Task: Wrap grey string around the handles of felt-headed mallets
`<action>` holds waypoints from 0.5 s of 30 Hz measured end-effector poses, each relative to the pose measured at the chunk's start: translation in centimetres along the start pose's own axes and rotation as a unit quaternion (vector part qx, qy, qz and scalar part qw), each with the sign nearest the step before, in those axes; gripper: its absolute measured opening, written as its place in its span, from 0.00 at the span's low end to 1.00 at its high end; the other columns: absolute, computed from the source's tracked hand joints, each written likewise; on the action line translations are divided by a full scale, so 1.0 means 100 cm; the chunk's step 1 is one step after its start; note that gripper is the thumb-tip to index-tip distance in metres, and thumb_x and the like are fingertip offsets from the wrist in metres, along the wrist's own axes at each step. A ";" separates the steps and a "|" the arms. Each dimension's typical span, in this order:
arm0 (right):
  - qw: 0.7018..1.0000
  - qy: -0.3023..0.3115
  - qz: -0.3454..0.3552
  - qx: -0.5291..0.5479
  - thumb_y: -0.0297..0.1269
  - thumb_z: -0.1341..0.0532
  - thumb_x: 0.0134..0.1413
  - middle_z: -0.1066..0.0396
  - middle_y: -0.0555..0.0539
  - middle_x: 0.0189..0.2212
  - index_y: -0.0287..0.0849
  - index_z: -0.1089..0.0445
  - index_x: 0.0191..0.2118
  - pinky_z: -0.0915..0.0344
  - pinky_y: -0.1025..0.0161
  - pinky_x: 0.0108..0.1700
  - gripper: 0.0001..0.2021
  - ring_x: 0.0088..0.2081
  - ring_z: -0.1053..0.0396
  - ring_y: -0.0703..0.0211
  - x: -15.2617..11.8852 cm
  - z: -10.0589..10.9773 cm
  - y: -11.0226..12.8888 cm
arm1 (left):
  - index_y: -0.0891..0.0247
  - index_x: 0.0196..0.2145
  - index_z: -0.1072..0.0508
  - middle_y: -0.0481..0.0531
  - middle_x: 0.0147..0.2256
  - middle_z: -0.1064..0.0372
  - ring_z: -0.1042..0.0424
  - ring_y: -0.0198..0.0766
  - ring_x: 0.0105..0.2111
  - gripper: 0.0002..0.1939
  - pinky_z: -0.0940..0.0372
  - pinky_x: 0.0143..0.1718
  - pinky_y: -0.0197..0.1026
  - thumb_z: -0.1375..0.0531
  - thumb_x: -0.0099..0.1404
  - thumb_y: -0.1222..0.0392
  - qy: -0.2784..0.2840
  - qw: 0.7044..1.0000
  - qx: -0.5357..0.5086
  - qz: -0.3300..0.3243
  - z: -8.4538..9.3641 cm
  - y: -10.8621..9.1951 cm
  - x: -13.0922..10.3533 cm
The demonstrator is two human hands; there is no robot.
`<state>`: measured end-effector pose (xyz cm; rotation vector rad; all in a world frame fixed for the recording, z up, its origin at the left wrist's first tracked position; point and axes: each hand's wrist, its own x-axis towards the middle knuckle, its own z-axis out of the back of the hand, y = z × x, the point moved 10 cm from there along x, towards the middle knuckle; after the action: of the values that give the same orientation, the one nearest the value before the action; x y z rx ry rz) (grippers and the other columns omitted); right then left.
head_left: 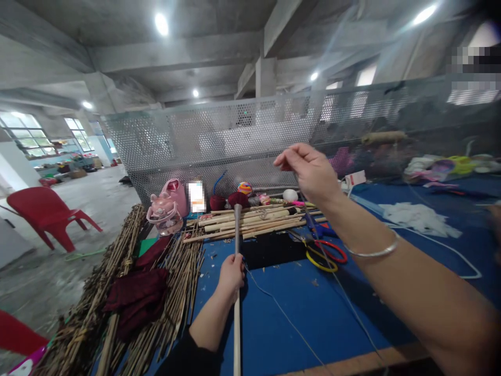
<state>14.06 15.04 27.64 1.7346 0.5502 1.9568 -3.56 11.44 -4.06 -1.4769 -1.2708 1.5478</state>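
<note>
My left hand (232, 272) is closed around a long pale wooden stick (237, 334), held upright over the blue table. Its upper end (237, 219) is grey and flares at the tip. From beside my left fingers a thin grey string (270, 295) runs down to the table's front edge. Another length of string (352, 308) rises towards my right hand (307, 166), which is raised with its fingers pinched together. The string at the fingertips is too fine to see clearly. Below that hand lie scissors (321, 263) with yellow and red handles, beside a black cloth patch (270, 250).
Pale sticks (250, 222) lie along the back before a perforated metal screen (219, 141). At left are bundled thin twigs (176, 292), maroon cloth (136, 292) and a pink bottle (164, 214). White strips (420, 219) lie right. A red chair (47, 209) stands on the floor.
</note>
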 end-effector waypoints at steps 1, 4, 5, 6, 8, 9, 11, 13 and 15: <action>1.000 -0.016 0.019 -0.001 0.41 0.47 0.56 0.34 0.51 0.26 0.40 0.35 0.28 0.39 0.68 0.35 0.11 0.29 0.36 0.68 -0.003 0.006 0.014 | 0.61 0.28 0.42 0.38 0.16 0.53 0.55 0.23 0.11 0.11 0.63 0.12 0.29 0.49 0.57 0.51 0.001 1.000 0.002 0.000 0.000 0.000 0.000; 0.998 -0.041 0.053 -0.005 0.39 0.47 0.56 0.36 0.52 0.25 0.42 0.35 0.27 0.39 0.66 0.36 0.10 0.29 0.36 0.67 -0.020 0.019 0.052 | 0.61 0.29 0.42 0.38 0.17 0.53 0.54 0.23 0.11 0.12 0.63 0.12 0.29 0.48 0.56 0.50 0.000 1.000 0.007 -0.004 0.000 0.000 0.000; 0.997 -0.049 0.060 -0.002 0.38 0.46 0.56 0.36 0.52 0.25 0.42 0.35 0.27 0.39 0.65 0.36 0.09 0.30 0.36 0.66 -0.027 0.023 0.064 | 0.61 0.29 0.42 0.38 0.17 0.53 0.54 0.23 0.11 0.12 0.63 0.13 0.29 0.48 0.56 0.50 0.000 1.000 0.009 -0.005 0.000 0.000 0.000; 0.996 -0.062 0.069 0.002 0.36 0.46 0.55 0.36 0.52 0.24 0.43 0.35 0.27 0.39 0.64 0.36 0.08 0.30 0.36 0.65 -0.034 0.028 0.076 | 0.61 0.29 0.42 0.38 0.17 0.53 0.54 0.23 0.11 0.13 0.63 0.13 0.29 0.47 0.56 0.49 0.000 1.000 0.010 -0.005 0.000 0.000 0.000; 0.991 -0.102 0.084 0.003 0.33 0.46 0.55 0.37 0.51 0.25 0.45 0.33 0.28 0.39 0.61 0.36 0.07 0.30 0.36 0.63 -0.052 0.043 0.101 | 0.61 0.28 0.42 0.38 0.17 0.52 0.54 0.23 0.12 0.13 0.63 0.13 0.29 0.47 0.55 0.49 0.001 1.000 0.009 -0.007 0.000 0.000 -0.001; 0.987 -0.132 0.089 -0.002 0.33 0.46 0.54 0.37 0.51 0.25 0.46 0.33 0.28 0.39 0.60 0.36 0.08 0.29 0.36 0.61 -0.063 0.053 0.112 | 0.61 0.28 0.42 0.38 0.17 0.52 0.54 0.23 0.12 0.13 0.63 0.13 0.29 0.47 0.55 0.48 0.003 1.000 0.009 -0.008 0.000 0.000 -0.001; 0.980 -0.187 0.064 -0.017 0.35 0.47 0.55 0.39 0.50 0.26 0.50 0.33 0.26 0.40 0.58 0.36 0.09 0.29 0.37 0.59 -0.089 0.073 0.121 | 0.61 0.29 0.42 0.38 0.17 0.52 0.53 0.23 0.12 0.13 0.63 0.13 0.29 0.47 0.55 0.48 0.005 1.000 0.007 -0.009 0.000 -0.001 -0.002; 0.981 -0.192 0.015 -0.029 0.39 0.48 0.55 0.39 0.50 0.26 0.54 0.33 0.27 0.41 0.55 0.35 0.09 0.28 0.39 0.57 -0.115 0.082 0.115 | 0.61 0.29 0.42 0.38 0.17 0.51 0.53 0.23 0.12 0.13 0.63 0.13 0.29 0.47 0.55 0.49 0.008 1.000 0.006 -0.010 0.000 -0.002 -0.002; 0.995 -0.052 -0.038 -0.082 0.39 0.48 0.54 0.37 0.50 0.24 0.55 0.34 0.27 0.41 0.57 0.30 0.09 0.26 0.38 0.58 -0.138 0.062 0.096 | 0.62 0.29 0.42 0.38 0.17 0.51 0.53 0.23 0.12 0.13 0.63 0.13 0.29 0.47 0.55 0.49 0.009 1.000 0.007 -0.011 0.000 -0.002 -0.002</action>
<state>20.80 -0.87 22.80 1.6765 0.4014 1.7945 -3.52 11.33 -3.81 -1.4614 -1.2593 1.5227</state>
